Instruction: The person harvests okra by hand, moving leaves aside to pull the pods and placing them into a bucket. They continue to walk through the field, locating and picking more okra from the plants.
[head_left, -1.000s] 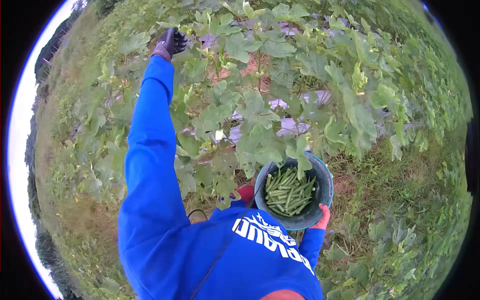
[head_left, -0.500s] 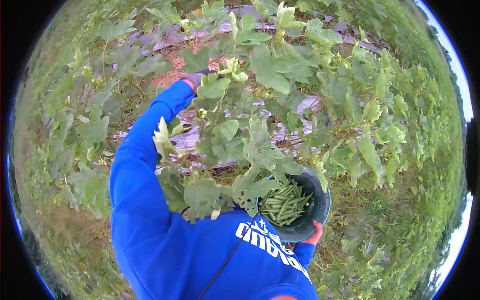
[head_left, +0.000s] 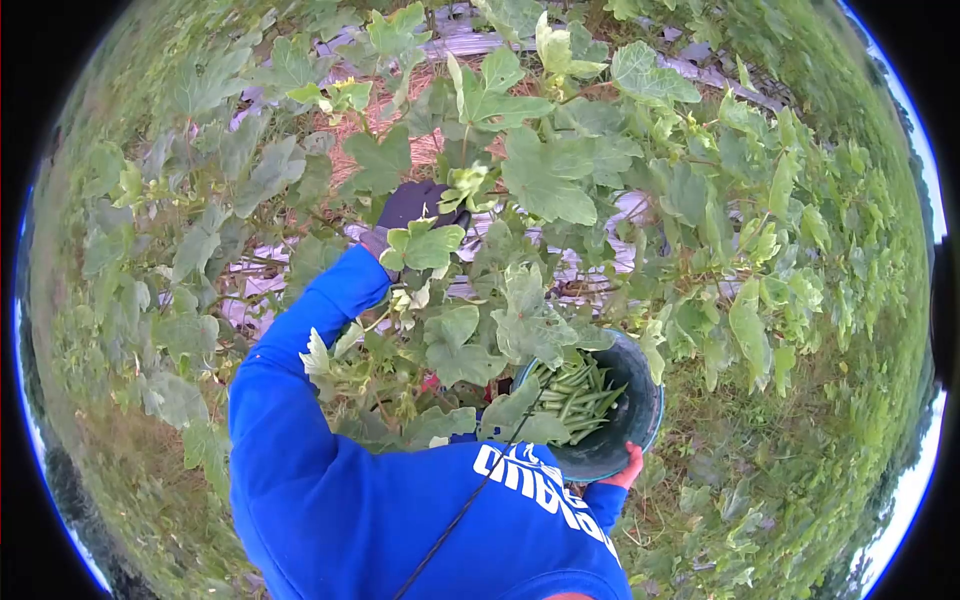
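My left hand (head_left: 412,207), in a dark glove, is in among the leaves beside a pale green bud (head_left: 466,187). Its fingers look curled, partly covered by the bud and a leaf (head_left: 428,246), and what they hold cannot be made out. My right hand (head_left: 627,467) is bare and grips the rim of a dark round bucket (head_left: 640,400) at my right side. Long green pods (head_left: 575,400) lie in the bucket, and leaves overlap its left edge.
Broad-leaved plants (head_left: 545,175) stand in front of me and on both sides. Light plastic sheeting (head_left: 470,44) and dry straw (head_left: 425,150) show between them. Grass (head_left: 720,420) covers the ground right of the bucket. A dark cord (head_left: 455,520) crosses my blue sweatshirt.
My left hand has moved down and a little right, closer to me, and more of its glove shows. Nearby leaves have shifted. My right hand remains on the bucket.
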